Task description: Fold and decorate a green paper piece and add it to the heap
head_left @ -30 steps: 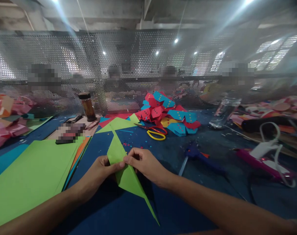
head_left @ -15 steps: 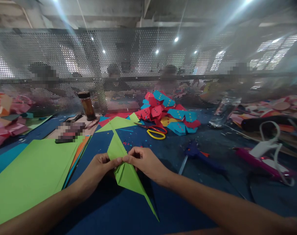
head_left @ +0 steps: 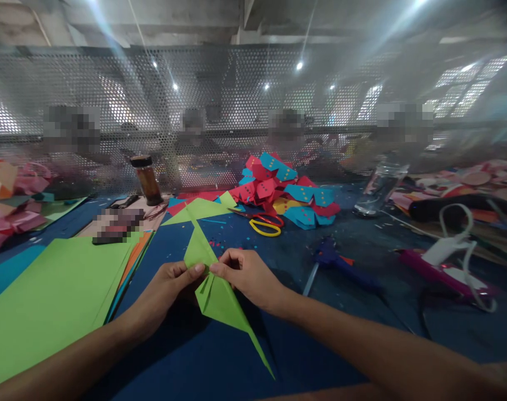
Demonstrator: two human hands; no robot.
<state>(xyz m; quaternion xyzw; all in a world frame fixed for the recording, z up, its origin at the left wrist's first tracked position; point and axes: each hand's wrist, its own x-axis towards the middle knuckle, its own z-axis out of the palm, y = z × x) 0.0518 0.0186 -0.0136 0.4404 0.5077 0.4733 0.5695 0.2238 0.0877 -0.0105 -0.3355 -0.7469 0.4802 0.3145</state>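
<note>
While both hands meet over the blue table top [head_left: 182, 362], the left hand [head_left: 165, 291] pinches a long, pointed piece of folded green paper [head_left: 215, 298] between thumb and forefinger, and the right hand [head_left: 248, 275] pinches the same piece at the same spot, its fingertips [head_left: 215, 268] almost touching those of the left. One narrow point of the paper rises beyond the hands; the other slants down toward the person, under the right wrist. Just left of the left hand lies a stack of coloured sheets [head_left: 57, 303] with a green one on top. Beyond the right hand lie scissors with yellow and red handles [head_left: 265, 224], and past them a heap of red and blue folded pieces [head_left: 287, 192]. To the right of the right hand rests a blue glue gun [head_left: 340, 264].
</note>
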